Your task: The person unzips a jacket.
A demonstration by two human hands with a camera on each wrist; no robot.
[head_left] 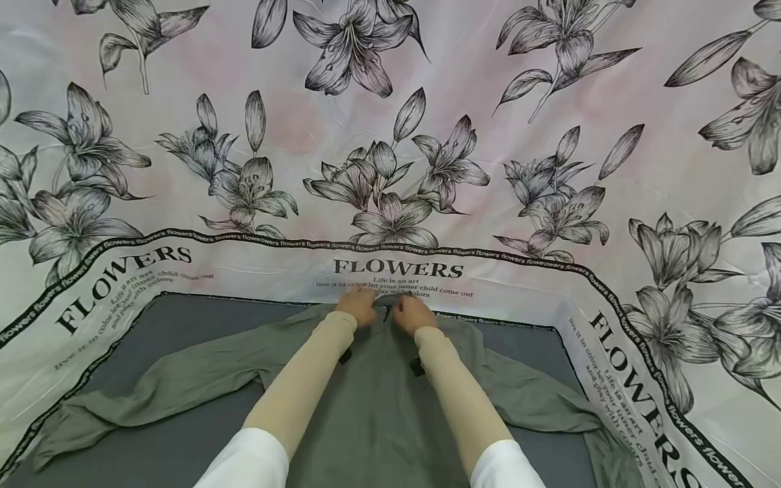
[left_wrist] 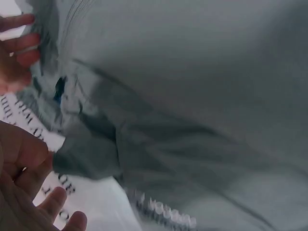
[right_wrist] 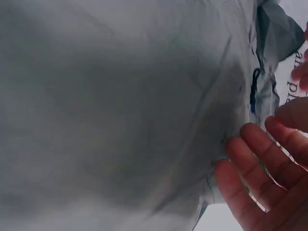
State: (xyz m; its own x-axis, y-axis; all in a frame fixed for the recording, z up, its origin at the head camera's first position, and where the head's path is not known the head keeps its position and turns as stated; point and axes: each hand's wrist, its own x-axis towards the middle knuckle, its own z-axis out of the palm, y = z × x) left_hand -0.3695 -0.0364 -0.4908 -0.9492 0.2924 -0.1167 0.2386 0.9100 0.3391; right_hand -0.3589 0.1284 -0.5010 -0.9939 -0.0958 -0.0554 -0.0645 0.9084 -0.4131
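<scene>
A grey-green long-sleeved shirt (head_left: 378, 407) lies spread out, its collar end farthest from me and its sleeves reaching to both sides. At the left side of the collar, my left hand (head_left: 358, 305) pinches a folded corner of the collar (left_wrist: 86, 156) between thumb and finger. My right hand (head_left: 413, 315) is at the other side of the neckline, thumb and index finger pinching the collar edge; its other fingers (right_wrist: 252, 166) extend along the fabric. Between the hands a small dark loop (right_wrist: 254, 91) shows at the neck.
Under the shirt is a dark grey surface (head_left: 207, 322), framed by a white printed cloth (head_left: 244, 268) with black borders and lettering. Line-drawn lilies cover the cloth beyond. The left sleeve (head_left: 183, 373) and right sleeve (head_left: 537, 396) lie outstretched. Small black devices sit under both wrists.
</scene>
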